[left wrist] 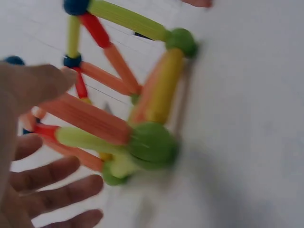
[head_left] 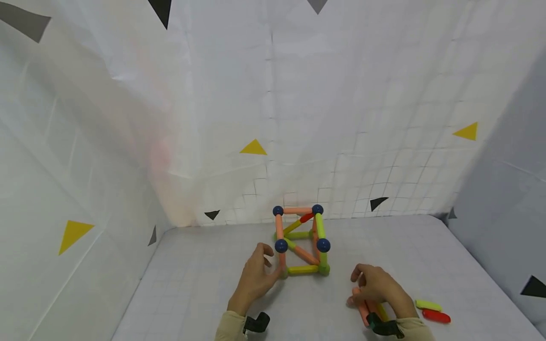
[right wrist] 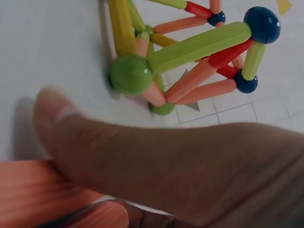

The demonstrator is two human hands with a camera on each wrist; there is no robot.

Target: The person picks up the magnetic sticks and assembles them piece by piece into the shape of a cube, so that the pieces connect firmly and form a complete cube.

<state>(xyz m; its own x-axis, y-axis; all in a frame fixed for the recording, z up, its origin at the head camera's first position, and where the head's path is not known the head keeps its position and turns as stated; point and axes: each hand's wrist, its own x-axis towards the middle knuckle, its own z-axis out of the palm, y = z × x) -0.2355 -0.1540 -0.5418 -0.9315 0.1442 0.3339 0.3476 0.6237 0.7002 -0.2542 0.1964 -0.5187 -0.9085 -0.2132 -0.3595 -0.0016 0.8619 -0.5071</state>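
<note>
A cube-like frame (head_left: 302, 269) of magnetic rods and balls stands on the table, with dark blue balls on top and green balls (left wrist: 153, 145) below. Beside its front left corner is my left hand (head_left: 256, 278), its thumb against an orange upright rod (left wrist: 90, 116) and its other fingers spread. My right hand (head_left: 377, 286) is over loose orange rods (head_left: 363, 310) to the right of the frame. In the right wrist view its thumb (right wrist: 118, 147) crosses over an orange rod (right wrist: 38, 192); whether the fingers grip it is hidden. A yellow rod (head_left: 382, 311) lies partly under this hand.
A lime rod (head_left: 428, 305) and a red rod (head_left: 436, 316) lie on the table to the right of my right hand. White sheeting (head_left: 298, 94) with yellow and dark triangles walls in the table (head_left: 192, 284) at the back and sides.
</note>
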